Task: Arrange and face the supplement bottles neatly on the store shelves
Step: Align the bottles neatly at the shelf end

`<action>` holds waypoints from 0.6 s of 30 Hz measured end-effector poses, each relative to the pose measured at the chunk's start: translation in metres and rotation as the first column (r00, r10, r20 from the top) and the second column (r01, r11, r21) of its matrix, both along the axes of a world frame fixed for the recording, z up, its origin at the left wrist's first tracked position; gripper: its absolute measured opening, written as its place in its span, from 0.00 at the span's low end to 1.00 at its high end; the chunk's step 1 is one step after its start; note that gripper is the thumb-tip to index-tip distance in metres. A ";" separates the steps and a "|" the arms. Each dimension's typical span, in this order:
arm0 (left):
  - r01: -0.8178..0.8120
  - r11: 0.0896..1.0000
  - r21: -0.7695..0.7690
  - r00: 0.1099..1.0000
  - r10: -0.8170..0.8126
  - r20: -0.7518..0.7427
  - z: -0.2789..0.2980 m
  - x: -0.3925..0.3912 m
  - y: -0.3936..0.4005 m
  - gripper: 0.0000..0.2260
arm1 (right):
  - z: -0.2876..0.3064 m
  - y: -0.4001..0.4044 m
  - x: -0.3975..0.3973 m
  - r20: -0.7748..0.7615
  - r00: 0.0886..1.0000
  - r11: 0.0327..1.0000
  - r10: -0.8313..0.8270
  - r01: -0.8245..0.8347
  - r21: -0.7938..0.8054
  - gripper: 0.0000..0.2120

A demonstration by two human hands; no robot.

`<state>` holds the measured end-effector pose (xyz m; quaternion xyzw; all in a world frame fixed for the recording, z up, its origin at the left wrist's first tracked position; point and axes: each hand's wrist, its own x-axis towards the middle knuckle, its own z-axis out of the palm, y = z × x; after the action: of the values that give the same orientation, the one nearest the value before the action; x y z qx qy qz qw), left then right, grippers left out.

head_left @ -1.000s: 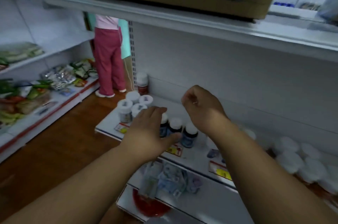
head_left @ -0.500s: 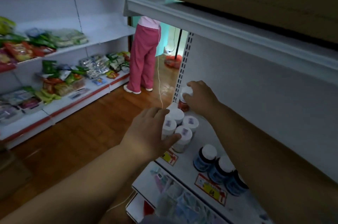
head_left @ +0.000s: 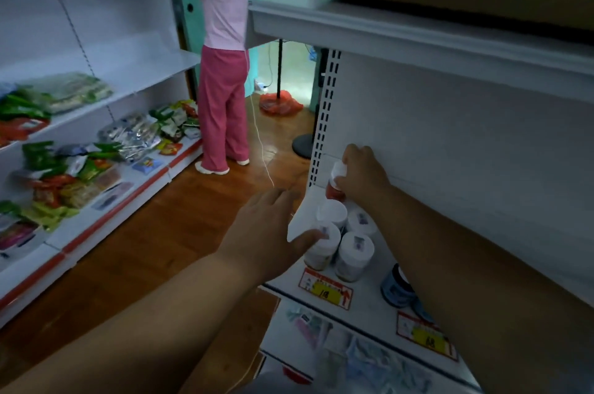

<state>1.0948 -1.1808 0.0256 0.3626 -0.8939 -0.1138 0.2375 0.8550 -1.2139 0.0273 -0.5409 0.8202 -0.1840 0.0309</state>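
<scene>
While my right hand [head_left: 363, 178] grips the red bottle [head_left: 336, 187] behind the white-capped bottles [head_left: 353, 249], my left hand [head_left: 266, 233], fingers relaxed, thumb-touches their front-left one; facing looks barely begun.

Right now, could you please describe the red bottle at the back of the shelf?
The red bottle has a white cap and a reddish body, likely plastic. It stands at the back left corner of the shelf, seemingly tilted, behind four white-capped bottles. The right hand grips it.
</scene>
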 end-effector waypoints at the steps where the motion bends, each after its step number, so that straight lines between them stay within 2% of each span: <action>1: 0.025 1.000 -0.003 1.000 -0.025 -0.002 0.002 0.003 -0.005 0.33 | 0.003 0.005 0.001 0.070 0.997 0.998 -0.024 0.027 -0.050 0.20; 4: 0.083 0.997 -0.001 0.995 -0.083 -0.050 0.010 0.007 -0.015 0.32 | 0.025 0.029 0.008 0.257 0.964 0.959 -0.066 0.132 -0.249 0.23; 8: 0.210 0.975 0.074 0.952 -0.187 -0.242 0.025 -0.013 -0.002 0.35 | 0.064 0.098 0.023 0.488 0.871 0.820 -0.050 0.315 -0.478 0.12; 10: 0.308 0.942 0.137 0.907 -0.247 -0.340 0.032 -0.032 0.020 0.37 | 0.082 0.146 0.033 0.556 0.829 0.744 -0.058 0.407 -0.530 0.11; 13: 0.508 0.816 0.275 0.834 -0.386 -0.395 0.035 -0.060 0.067 0.38 | 0.100 0.216 0.045 0.589 0.801 0.692 -0.109 0.486 -0.534 0.15; 15: 0.609 0.713 0.348 0.786 -0.483 -0.386 0.034 -0.078 0.099 0.38 | 0.105 0.256 0.046 0.587 0.789 0.682 -0.178 0.530 -0.505 0.14; 18: 0.701 0.611 0.369 0.714 -0.592 -0.374 0.033 -0.104 0.150 0.28 | 0.105 0.310 0.040 0.599 0.762 0.625 -0.247 0.597 -0.503 0.11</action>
<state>0.9905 -1.0312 0.0587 0.0462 -0.8738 -0.4511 0.1757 0.8948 -0.9041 0.1320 -0.2357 0.7695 -0.5934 -0.0111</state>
